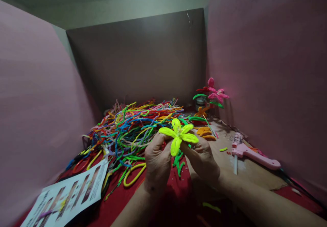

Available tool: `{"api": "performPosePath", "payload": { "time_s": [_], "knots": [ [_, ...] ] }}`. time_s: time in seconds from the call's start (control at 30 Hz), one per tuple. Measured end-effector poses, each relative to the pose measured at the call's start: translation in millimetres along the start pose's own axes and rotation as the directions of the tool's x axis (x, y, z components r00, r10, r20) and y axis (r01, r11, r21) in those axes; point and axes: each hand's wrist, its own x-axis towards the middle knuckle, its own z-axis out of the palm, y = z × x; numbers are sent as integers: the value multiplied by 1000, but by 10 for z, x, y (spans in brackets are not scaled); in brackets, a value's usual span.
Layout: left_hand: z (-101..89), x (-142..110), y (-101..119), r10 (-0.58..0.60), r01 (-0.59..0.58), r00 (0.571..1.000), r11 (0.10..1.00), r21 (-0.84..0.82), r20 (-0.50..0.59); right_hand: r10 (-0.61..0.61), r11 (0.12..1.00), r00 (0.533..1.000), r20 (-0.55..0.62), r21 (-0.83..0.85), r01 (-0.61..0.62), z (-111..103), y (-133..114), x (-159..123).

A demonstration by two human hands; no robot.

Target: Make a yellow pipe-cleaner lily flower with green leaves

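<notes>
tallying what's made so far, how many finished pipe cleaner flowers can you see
3: a yellow flower held between the left hand and right hand; a pink flower standing at the back right; an orange flower just below it. The pipe cleaner pile may hide others.

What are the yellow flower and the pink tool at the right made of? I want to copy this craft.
The yellow flower, held by both hands, looks like bent pipe cleaners: fuzzy, matte petal loops, like the heap behind. The pink glue gun looks like smooth moulded plastic with a slight sheen.
</notes>
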Motion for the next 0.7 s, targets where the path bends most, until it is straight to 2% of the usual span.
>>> {"api": "performPosePath", "payload": {
  "time_s": [0.13, 0.23, 0.43, 0.53, 0.7],
  "knots": [
    [-43, 10, -16, -68, 68, 998, 997, -37, 14, -7, 1000, 999, 39, -30, 8, -21, 5, -23],
    [-66, 23, -27, -101, 103, 994, 992, -67, 33, -71, 995, 996, 55, -68, 75, -35, -6, -15],
    [-68, 3, -14, -23, 25, 999, 998, -49, 32, -148, 983, 986, 70, -99, 155, -23, -60, 12],
    [-62, 1, -32, -24, 25, 999, 997, -70, 28, -132, 985, 989, 68, -105, 139, -20, -61, -3],
    [-44, 25, -66, -106, 112, 993, 981, -156, 41, -90, 991, 995, 50, -93, 94, -25, -28, -34]
  ]
}}
